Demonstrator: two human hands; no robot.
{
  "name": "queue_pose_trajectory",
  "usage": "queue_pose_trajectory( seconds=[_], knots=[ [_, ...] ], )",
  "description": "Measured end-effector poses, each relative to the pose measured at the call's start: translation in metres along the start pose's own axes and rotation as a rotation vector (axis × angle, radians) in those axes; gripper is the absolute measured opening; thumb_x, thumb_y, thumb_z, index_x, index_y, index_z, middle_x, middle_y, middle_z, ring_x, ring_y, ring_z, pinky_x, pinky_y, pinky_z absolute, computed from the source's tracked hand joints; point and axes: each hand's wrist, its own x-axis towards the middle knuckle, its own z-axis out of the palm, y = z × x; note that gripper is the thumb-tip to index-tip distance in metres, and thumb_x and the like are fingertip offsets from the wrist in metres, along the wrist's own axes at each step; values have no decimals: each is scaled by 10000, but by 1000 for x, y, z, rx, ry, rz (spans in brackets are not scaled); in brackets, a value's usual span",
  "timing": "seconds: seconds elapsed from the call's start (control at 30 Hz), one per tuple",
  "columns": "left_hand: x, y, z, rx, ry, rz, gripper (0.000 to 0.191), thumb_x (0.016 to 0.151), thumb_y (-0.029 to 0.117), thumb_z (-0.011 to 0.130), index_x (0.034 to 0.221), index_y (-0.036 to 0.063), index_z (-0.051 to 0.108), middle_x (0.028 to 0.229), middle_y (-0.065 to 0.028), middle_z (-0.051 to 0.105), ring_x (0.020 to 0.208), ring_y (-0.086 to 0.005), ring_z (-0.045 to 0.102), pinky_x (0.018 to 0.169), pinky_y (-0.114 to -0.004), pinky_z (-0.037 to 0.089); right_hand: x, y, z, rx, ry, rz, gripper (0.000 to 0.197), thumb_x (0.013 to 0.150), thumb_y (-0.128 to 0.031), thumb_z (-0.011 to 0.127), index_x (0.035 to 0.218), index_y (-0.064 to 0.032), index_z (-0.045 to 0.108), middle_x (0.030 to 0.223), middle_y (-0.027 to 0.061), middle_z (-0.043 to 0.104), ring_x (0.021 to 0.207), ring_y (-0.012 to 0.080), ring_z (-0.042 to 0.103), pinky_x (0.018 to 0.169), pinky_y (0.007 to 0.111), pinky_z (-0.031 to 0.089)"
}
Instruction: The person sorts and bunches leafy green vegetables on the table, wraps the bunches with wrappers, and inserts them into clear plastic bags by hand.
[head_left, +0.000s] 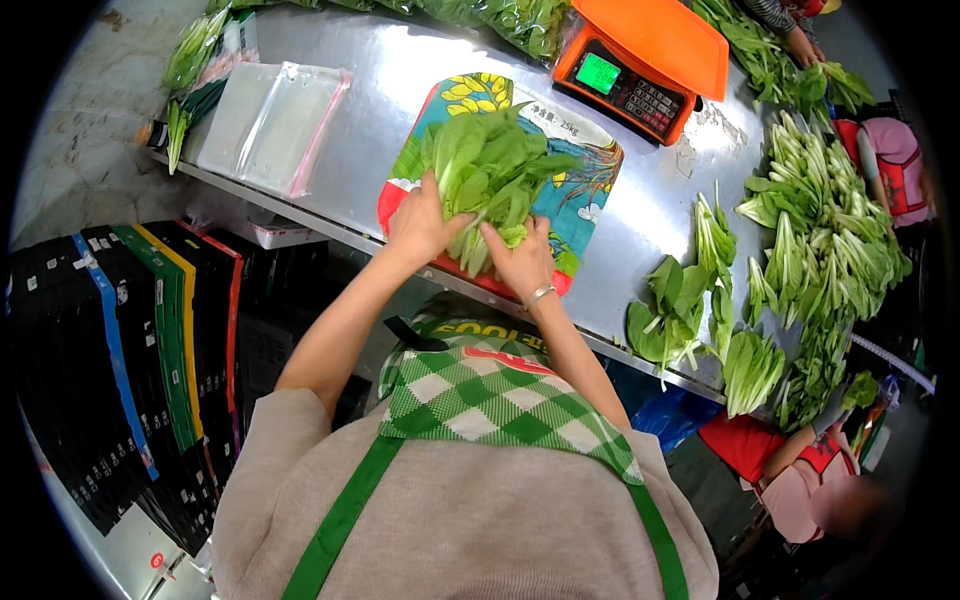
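Observation:
A bunch of leafy greens (491, 165) with pale stems lies before me, its leaves pointing away and its stem ends towards me. My left hand (424, 225) grips the bunch from the left side, thumb across the stems. On the other side my right hand (525, 253), with a bracelet at the wrist, holds the lower stems and a small leaf. Beneath the greens is a colourful printed sack (589, 206), spread flat at the edge of the metal table (352, 142).
Clear plastic bags (274, 127) lie in a stack at the left. An orange digital scale (637, 67) stands at the back right. Loose greens (825, 240) are heaped along the right. Black crates (112, 352) stand at lower left. Co-workers (802, 472) are at the right.

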Motion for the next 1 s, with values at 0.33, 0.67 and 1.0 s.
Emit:
queue_pose_trajectory(
  seconds=[0.33, 0.67, 1.0],
  knots=[
    [-11, -8, 8, -275, 73, 181, 1115, 649, 339, 821, 1390, -121, 126, 1300, -343, 355, 1183, -455, 413, 999, -441, 379, 21, 24, -15, 551, -466, 143, 632, 736, -272, 770, 1201, 52, 491, 1113, 172, 631, 990, 222, 618, 862, 337, 482],
    [-24, 34, 26, 223, 127, 50, 1144, 578, 276, 835, 1444, -17, 147, 1343, -307, 331, 1154, -424, 423, 941, -475, 391, 28, 20, 17, 699, -491, 163, 569, 794, -293, 658, 1230, 42, 512, 1185, 229, 590, 1122, 299, 566, 955, 333, 423],
    [-25, 40, 27, 189, 155, -9, 1114, 617, 297, 826, 1443, -3, 142, 1353, -302, 319, 1163, -442, 415, 965, -496, 385, 18, 59, -97, -730, -338, -609, 279, 771, -173, 614, 1027, -64, 593, 1013, 114, 577, 1004, 278, 566, 898, 424, 424]
  ],
)
